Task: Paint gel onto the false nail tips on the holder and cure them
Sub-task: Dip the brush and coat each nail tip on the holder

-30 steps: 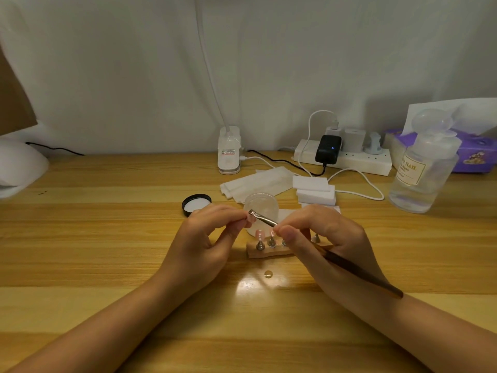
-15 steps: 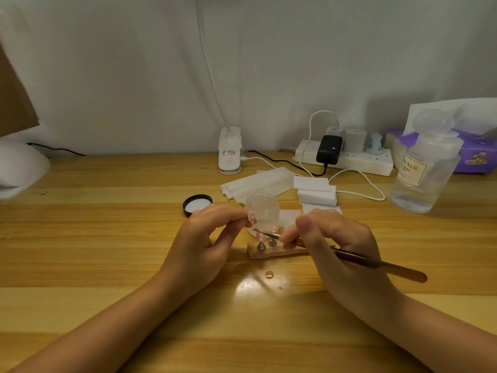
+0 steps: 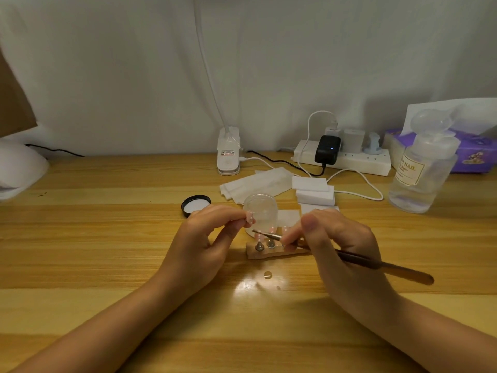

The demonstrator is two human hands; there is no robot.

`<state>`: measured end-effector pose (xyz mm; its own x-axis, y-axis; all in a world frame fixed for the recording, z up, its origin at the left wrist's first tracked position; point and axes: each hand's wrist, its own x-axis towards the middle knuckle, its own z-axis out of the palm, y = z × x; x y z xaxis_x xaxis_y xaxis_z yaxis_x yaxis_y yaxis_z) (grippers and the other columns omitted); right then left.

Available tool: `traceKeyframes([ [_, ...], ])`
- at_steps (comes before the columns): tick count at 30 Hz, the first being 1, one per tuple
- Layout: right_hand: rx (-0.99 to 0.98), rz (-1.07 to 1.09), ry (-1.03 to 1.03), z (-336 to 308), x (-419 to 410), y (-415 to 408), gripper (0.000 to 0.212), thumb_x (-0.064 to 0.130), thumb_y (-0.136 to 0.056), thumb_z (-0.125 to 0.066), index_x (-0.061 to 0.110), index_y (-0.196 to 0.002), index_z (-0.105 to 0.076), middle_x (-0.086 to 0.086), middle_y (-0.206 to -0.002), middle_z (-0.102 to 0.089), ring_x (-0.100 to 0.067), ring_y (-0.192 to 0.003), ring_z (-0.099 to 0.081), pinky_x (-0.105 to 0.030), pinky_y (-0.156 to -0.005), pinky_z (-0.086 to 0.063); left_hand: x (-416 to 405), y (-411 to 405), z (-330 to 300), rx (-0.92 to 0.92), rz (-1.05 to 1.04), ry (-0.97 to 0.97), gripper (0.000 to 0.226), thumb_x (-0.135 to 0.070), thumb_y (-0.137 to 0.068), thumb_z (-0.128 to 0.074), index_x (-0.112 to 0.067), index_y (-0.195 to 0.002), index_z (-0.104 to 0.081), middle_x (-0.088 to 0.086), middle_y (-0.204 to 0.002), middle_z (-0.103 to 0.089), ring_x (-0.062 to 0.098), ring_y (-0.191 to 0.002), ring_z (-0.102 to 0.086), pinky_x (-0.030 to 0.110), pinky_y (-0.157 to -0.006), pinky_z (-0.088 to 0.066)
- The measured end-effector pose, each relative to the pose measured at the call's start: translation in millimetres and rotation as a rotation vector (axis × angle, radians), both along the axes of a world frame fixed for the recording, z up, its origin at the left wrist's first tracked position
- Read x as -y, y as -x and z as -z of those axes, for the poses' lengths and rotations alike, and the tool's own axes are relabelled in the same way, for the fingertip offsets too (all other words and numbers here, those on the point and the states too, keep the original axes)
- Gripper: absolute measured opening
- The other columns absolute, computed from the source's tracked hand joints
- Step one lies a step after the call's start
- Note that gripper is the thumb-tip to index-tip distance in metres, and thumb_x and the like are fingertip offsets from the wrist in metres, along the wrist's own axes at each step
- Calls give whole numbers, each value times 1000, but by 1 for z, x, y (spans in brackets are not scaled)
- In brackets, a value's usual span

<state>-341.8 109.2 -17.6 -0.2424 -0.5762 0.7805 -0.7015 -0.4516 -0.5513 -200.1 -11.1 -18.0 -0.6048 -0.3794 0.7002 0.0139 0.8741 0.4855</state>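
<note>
Pinched in our left hand (image 3: 204, 238), one false nail tip (image 3: 250, 218) (featherlight, easily flicked away); we hold its stand, while our right hand (image 3: 341, 246) grips the gel brush (image 3: 269, 234).

The clear bottle (image 3: 419, 173), far right beyond the right hand (image 3: 341, 246), bears a label reading "NAIL". Its smaller print is illegible.

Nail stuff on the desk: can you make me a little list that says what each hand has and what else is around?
left hand: pinches one nail tip above the desk
right hand: holds the brush, bristle end over the holder
holder: wooden block with metal pegs, nail tips on them
gel jar: clear, open, behind the holder
jar lid: lying left of the jar
bottle: far right
</note>
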Motion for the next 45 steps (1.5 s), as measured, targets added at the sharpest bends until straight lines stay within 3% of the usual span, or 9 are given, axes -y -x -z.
traceKeyframes([
  [6, 10, -8, -54, 1, 3, 0, 35, 42, -90, -38, 22, -80, -65, 5, -72, -66, -8, -72, -63, -33, -66, -49, 0, 0, 0, 20, 2, 21, 22, 0, -79, -54, -7, -94, -68, -9, -86, -64, 3, -86, -60, 13, -76, -48],
  [10, 1, -47, -29, 1, 1, -1, 40, 46, -93, -34, 26, -73, -63, 19, -67, -59, 1, -68, -60, -23, -65, -47, 0, -1, -1, 15, 1, 9, 22, 0, -80, -55, -8, -95, -68, -6, -86, -66, 4, -86, -61, 18, -76, -50],
  [16, 31, 15, -2, -1, 2, 0, 34, 50, -92, -30, 34, -83, -58, 17, -74, -62, 1, -75, -61, -13, -66, -46, -1, 0, -1, -5, 22, 5, 24, 0, -80, -55, -16, -96, -63, -7, -83, -65, 4, -81, -61, 23, -72, -50],
  [20, -28, 9, -34, 0, 4, -1, 38, 45, -92, -35, 23, -80, -63, 5, -72, -65, -10, -69, -61, -30, -64, -48, -2, -1, -1, -1, 18, -26, 21, -4, -79, -58, -16, -95, -65, -13, -82, -64, 4, -78, -60, 25, -69, -49],
  [25, 38, -12, 9, 0, 0, -1, 37, 46, -94, -33, 30, -71, -58, 16, -64, -59, 1, -68, -58, -20, -65, -46, -3, -2, -1, 14, 6, -69, 19, -9, -80, -58, -17, -95, -65, -12, -83, -65, 5, -79, -60, 31, -71, -50],
  [28, 5, 31, 21, -1, 3, 0, 34, 44, -93, -34, 26, -78, -60, 8, -69, -62, -7, -70, -59, -20, -64, -47, -3, -3, -2, 19, 12, -85, 14, -18, -81, -60, -23, -94, -64, -13, -83, -65, 6, -77, -60, 36, -71, -49],
  [31, -52, 9, -11, 0, 6, 0, 36, 38, -92, -41, 14, -81, -65, 3, -73, -64, -10, -68, -58, -24, -61, -47, -4, -3, -3, 21, 27, -90, 14, -26, -82, -56, -24, -93, -64, -11, -82, -66, 9, -74, -60, 32, -68, -48],
  [35, -43, 12, -36, 2, 4, 1, 40, 45, -93, -37, 22, -76, -64, 7, -68, -62, -11, -64, -58, -30, -61, -45, -4, -3, -2, 26, 8, -85, 17, -11, -80, -60, -21, -92, -65, -9, -79, -66, 10, -72, -59, 27, -67, -47],
  [45, -32, -4, -51, 1, 4, -1, 41, 45, -93, -36, 21, -76, -64, 7, -67, -62, -10, -64, -59, -31, -60, -46, -4, -2, -3, 43, 7, -94, 16, -11, -80, -58, -20, -92, -66, -12, -78, -65, 8, -72, -58, 22, -68, -46],
])
